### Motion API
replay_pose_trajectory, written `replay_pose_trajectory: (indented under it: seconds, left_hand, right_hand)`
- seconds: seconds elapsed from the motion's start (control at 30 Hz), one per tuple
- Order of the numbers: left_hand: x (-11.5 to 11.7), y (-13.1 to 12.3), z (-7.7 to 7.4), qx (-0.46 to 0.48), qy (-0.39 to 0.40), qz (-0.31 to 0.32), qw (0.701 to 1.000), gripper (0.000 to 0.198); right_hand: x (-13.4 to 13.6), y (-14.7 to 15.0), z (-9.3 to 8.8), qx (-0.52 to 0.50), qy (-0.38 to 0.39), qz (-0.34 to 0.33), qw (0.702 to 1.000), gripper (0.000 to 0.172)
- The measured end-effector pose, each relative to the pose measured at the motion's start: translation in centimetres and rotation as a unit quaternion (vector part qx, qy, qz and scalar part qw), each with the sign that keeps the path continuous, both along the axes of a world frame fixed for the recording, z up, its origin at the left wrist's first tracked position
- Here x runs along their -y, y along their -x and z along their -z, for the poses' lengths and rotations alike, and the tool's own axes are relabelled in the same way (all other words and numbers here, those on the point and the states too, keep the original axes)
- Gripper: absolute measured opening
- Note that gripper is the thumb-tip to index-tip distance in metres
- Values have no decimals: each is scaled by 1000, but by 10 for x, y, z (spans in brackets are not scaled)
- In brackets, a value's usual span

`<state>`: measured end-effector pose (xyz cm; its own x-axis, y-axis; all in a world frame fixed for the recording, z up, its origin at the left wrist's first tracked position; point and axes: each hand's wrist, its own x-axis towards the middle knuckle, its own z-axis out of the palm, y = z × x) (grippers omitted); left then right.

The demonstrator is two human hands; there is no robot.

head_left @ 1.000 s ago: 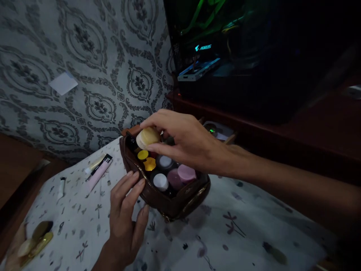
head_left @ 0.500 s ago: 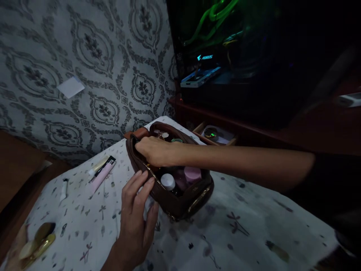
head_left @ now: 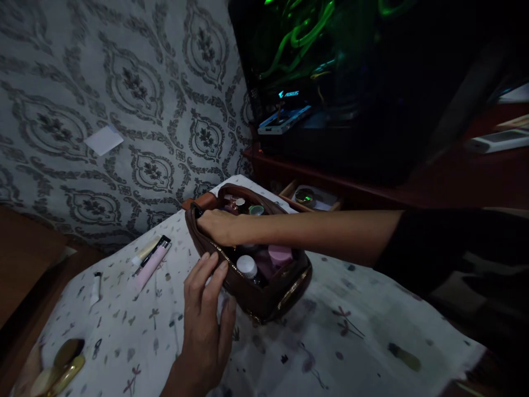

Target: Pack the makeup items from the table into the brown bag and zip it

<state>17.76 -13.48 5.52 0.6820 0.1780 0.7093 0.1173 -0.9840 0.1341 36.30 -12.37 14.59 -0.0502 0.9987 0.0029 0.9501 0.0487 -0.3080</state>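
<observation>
A dark brown zippered bag (head_left: 248,298) stands unzipped on a cloth-covered table. My right hand (head_left: 221,226) reaches down inside its far left part, and the bag wall hides the fingers. With fingers stretched out, my left hand (head_left: 206,314) rests its fingertips on the bag's near side, below the zip. Inside the bag show a bottle with a white cap (head_left: 247,266), a pink round item (head_left: 280,254), a green-rimmed round item (head_left: 257,210) and small shiny items (head_left: 235,205).
Left on the patterned tablecloth (head_left: 330,353) lie a pink flat packet (head_left: 152,266), a pale tube (head_left: 145,250), a small white tube (head_left: 96,288) and a gold-and-brown object (head_left: 66,366). A drawer (head_left: 316,199) stands open beyond the bag, below a dark screen (head_left: 351,110).
My right hand has sunk deeper into the bag. My left hand has stayed against the bag's side. The camera view has shifted slightly.
</observation>
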Motion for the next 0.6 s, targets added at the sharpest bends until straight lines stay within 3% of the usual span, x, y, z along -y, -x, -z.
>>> replay_pose_trajectory:
  seconds: [0.2,0.33,0.4,0.47,0.6]
  left_hand:
    - [-1,1,-2,-9,-14,2,1000,55]
    - [-5,3,-3,-25,-39,11,999,60]
    - [-7,4,-3,-34,-54,20,998,63]
    - [-7,4,-3,-36,-54,17,998,63]
    - [-4,4,-2,-31,-35,2,999,61]
  right_hand:
    - [15,-5,-29,25,8,-16,1000,27]
    - [40,-19,-44,13,-126,-13,992,25]
    - [56,-25,-45,-15,-208,8,978,27]
    - [69,-30,-42,-34,-242,27,969,27]
    - [81,-35,-33,-36,-199,47,978,26]
